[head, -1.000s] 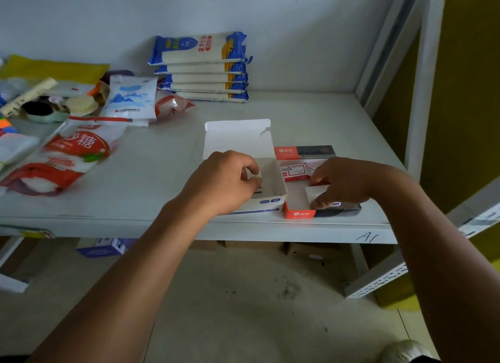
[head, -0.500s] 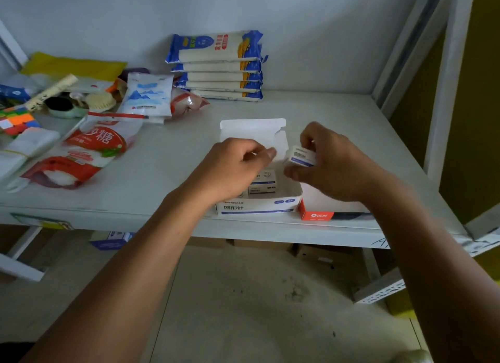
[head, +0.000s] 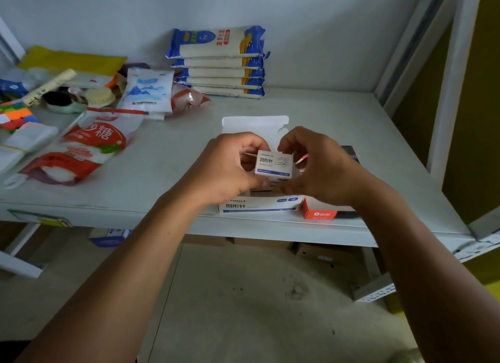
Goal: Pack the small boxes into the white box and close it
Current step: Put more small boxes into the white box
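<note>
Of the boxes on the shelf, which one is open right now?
The white box with blue print at the shelf's front edge: its lid stands up behind the hands. The red-ended box right beside it is shut, and the small box is held shut above it.

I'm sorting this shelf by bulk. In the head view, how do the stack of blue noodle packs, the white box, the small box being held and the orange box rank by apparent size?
1. Stack of blue noodle packs, largest though farthest.
2. White box, partly hidden by both hands.
3. Small box and orange box: unsure, since the small one is raised nearer the camera and the orange one is partly covered.
</note>
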### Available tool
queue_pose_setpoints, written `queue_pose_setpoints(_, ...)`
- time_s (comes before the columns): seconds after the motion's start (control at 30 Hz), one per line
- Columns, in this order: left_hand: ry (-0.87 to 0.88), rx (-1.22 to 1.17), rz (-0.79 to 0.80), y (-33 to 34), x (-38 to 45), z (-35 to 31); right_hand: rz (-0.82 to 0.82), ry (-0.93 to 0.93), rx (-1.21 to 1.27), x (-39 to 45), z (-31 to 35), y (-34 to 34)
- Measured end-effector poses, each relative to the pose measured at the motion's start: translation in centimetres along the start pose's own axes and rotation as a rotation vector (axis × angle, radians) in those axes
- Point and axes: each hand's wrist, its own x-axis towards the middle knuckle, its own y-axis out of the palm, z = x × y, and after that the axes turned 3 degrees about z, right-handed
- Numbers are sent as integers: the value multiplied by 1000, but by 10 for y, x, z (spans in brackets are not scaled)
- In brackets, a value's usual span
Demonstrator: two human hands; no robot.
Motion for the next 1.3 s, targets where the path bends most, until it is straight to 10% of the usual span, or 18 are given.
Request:
queue_pose_setpoints(0.63, -141, 363, 137, -12, -6, 7, 73, 29, -111, 2, -13, -3)
queue_pose_setpoints(1.3, -19, 623, -185, -3, -10, 27, 350, 131, -322, 21, 7, 0)
